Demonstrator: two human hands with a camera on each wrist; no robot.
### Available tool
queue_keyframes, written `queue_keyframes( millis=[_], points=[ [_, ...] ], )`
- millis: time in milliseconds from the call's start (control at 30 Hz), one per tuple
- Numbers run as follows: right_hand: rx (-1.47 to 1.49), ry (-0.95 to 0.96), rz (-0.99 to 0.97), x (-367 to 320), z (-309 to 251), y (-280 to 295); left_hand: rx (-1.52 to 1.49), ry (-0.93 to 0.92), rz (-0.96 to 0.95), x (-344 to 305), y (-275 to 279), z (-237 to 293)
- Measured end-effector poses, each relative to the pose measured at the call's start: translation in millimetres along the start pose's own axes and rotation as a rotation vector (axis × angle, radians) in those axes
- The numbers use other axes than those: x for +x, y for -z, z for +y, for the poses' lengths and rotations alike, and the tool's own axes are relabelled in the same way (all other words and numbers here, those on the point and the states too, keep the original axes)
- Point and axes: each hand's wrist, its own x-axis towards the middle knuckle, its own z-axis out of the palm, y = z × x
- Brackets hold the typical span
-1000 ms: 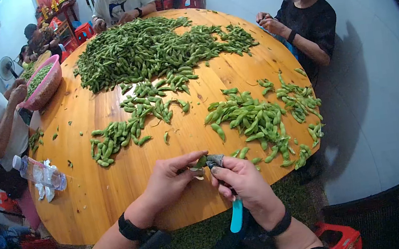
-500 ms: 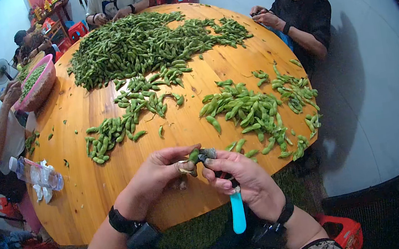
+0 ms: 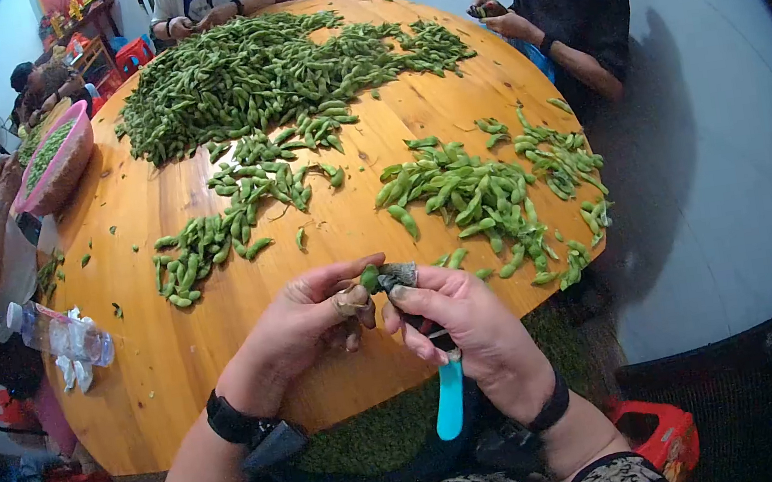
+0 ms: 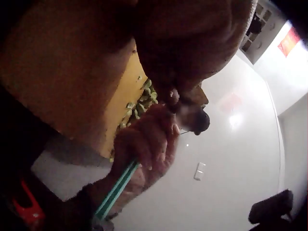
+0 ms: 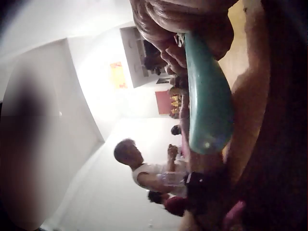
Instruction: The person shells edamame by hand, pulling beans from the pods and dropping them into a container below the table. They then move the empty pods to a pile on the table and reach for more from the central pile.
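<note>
Between thumb and fingers, my left hand (image 3: pixel 295 326) pinches a green soybean pod (image 3: pixel 369 278) over the near edge of the table. My right hand (image 3: pixel 476 331) meets it there, a grey wrap (image 3: pixel 398 274) around its index finger. Curled in the right palm is a tool with a turquoise handle (image 3: pixel 450 400), which points down toward my lap; its working end is hidden by the fingers. The handle (image 5: pixel 209 96) looks broad and smooth in the right wrist view. Both hands nearly touch at the pod.
A large heap of soybean pods (image 3: pixel 238 80) covers the far side of the round wooden table (image 3: pixel 327 234). Smaller piles (image 3: pixel 468 196) lie nearer. At left are a plastic bottle (image 3: pixel 62 334) and a pink basket (image 3: pixel 64 161) of shelled beans. Several people sit around; a red stool (image 3: pixel 660 434) stands at right.
The head view has shifted, so the table's contents sit lower-left to upper-left of before. Both hands stay together, slightly higher in view; the pod has turned more upright between the fingers.
</note>
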Motion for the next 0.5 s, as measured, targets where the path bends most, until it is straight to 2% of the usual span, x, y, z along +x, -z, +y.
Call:
queue_keyframes(
  millis=[167,233,500],
  points=[
    [0.132,-0.041,0.027,-3,11,6,0.03,0.066,-0.024,0,-1,-1],
    [0.201,-0.046,-0.08,-1,13,11,-0.059,0.024,-0.085,-1,0,-3],
    [0.346,-0.148,-0.162,-3,6,9,-0.179,0.014,-0.171,4,9,-11]
  ],
)
